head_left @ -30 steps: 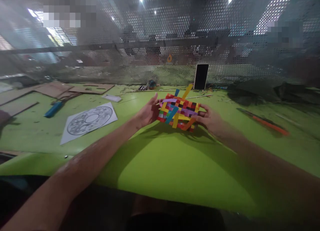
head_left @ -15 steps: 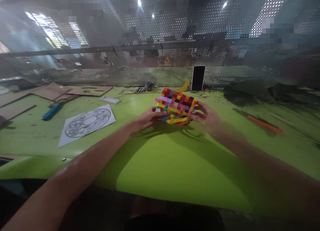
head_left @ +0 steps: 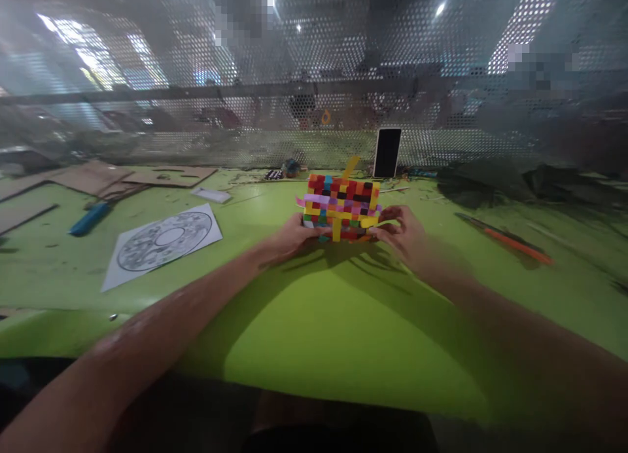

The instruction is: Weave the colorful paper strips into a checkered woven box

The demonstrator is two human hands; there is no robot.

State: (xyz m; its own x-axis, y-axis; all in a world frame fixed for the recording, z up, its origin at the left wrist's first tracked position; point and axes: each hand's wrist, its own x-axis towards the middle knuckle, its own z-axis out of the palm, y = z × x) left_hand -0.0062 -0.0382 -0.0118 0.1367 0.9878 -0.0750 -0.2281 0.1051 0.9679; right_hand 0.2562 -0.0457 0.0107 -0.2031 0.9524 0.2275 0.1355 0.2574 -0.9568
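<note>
Left hand (head_left: 290, 237) and right hand (head_left: 401, 235) grip opposite sides of a multicoloured strip-woven piece (head_left: 341, 201), centre frame; its checkered weave looks mostly formed, but a yellow strip (head_left: 352, 167) juts up loose, seemingly unfinished.

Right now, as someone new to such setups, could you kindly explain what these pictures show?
There is no machine here: these are a person's bare hands, seen from one camera worn on their head, looking forward and down. The left hand and right hand hold a woven piece of coloured strips at its two ends. On the green table, a ring-patterned sheet, a blue handle and cardboard pieces lie to the left; an orange-and-dark tool lies to the right. Behind, a phone-like device stands before a perforated screen.
</note>
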